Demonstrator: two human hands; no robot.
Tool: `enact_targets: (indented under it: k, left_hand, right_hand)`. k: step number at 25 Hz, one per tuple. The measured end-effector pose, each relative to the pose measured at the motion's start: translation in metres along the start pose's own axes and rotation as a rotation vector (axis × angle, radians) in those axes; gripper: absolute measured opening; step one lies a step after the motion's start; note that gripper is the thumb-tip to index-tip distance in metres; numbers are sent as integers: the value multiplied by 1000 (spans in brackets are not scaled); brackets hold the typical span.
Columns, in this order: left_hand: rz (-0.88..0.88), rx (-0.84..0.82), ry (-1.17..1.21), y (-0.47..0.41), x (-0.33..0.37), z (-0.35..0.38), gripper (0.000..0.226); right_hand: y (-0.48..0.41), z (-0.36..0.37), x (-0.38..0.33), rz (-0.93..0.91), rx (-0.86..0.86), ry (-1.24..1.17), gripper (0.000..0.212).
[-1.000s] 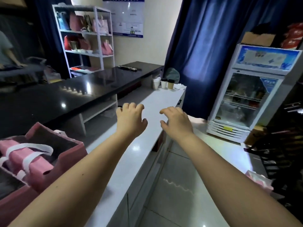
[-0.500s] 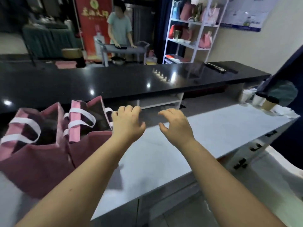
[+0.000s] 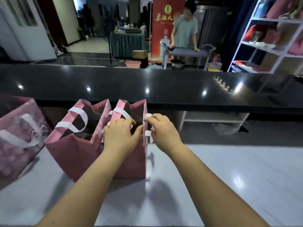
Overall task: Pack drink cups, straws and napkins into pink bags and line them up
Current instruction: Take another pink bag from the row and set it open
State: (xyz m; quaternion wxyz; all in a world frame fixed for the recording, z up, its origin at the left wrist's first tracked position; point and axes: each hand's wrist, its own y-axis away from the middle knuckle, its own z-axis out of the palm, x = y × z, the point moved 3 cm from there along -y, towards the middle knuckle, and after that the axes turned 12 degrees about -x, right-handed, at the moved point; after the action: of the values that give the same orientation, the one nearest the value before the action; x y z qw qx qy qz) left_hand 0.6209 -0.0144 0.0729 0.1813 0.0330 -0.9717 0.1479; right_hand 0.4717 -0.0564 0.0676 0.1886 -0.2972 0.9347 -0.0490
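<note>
Hands at a pink bag

Left hand (image 3: 121, 136) pinches the upright pink bag (image 3: 131, 161)'s rim; right hand (image 3: 164, 130), at 3 o'clock, grips its white handle (image 3: 148, 115).

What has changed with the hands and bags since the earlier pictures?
Both hands, empty before, moved left onto the right bag: left hand on its near rim, right hand at its white handle. The middle bag stands beside it as before.

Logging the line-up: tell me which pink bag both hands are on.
The rightmost pink bag: left hand and right hand grip its top; the other two stand untouched.
</note>
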Motion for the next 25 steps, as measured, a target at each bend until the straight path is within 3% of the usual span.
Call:
enact_targets:
  k: [5,8,12,18,20,22,24,25]
  left_hand:
    - [-143,105,-63,28,18,13,34]
    - [-299,109,-117,46,36,27,30]
    - [-383,250,-93,65,51,26,9]
    - [-470,432,109,96,58,31,19]
    - [-477,487,346,99,54,40,33]
    - [-524,542,563,104,51,48,44]
    - [-600,559,684,111,47,56,41]
    - [-631,546,728,114,43,61,36]
  right_hand:
    - [-51,9,21,-90,-189,289,74]
    - [-54,6,42,-195,-143,325,51]
    - [-35,-6,72,-363,-17,237,18]
    - [20,-15,87,-577,122,-30,11]
    - [19,-15,100,-520,114,-99,20]
    - [18,-16,123,-309,146,-243,42]
    - [23,-12,148,-91,131,-528,52]
    - [26,-8,155,-7,79,-705,46]
